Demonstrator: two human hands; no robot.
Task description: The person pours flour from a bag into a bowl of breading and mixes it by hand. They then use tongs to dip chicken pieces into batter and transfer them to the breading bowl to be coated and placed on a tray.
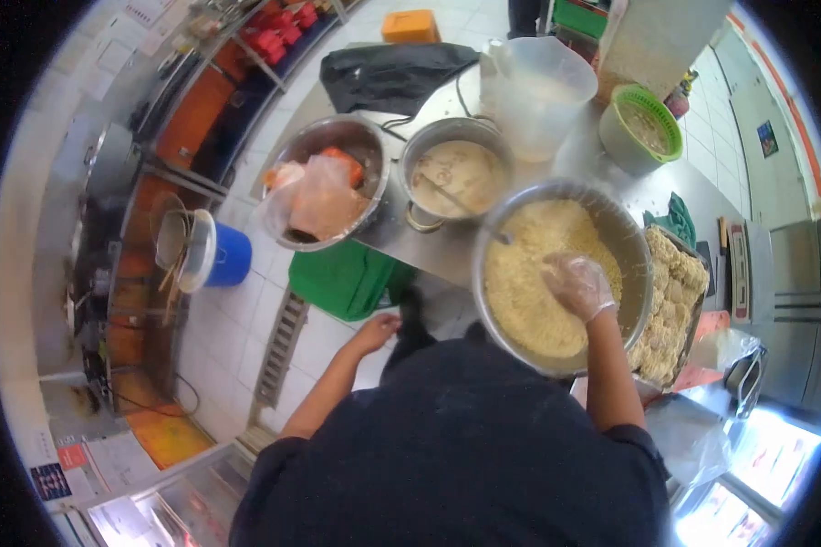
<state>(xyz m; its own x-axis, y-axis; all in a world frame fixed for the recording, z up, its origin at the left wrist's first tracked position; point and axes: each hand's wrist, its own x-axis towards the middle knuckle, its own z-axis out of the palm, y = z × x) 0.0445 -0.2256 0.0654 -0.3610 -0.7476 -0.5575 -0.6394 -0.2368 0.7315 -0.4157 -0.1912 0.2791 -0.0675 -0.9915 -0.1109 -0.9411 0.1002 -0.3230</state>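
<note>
My right hand, in a clear plastic glove, is down in pale yellow crumbs inside a large steel bowl; its fingertips are hidden by the crumbs. My left hand is bare and hangs near my body, away from the table, its fingers curled. Behind the bowl stands a pot of cloudy beige liquid with a utensil handle leaning out. Left of that, a steel bowl holds pinkish pieces and a plastic bag. A tray of crumb-coated pieces lies right of the crumb bowl.
A translucent pitcher, a green basket and a black cloth are farther back. A green bin and a blue bucket stand at left. Plastic bags lie at lower right.
</note>
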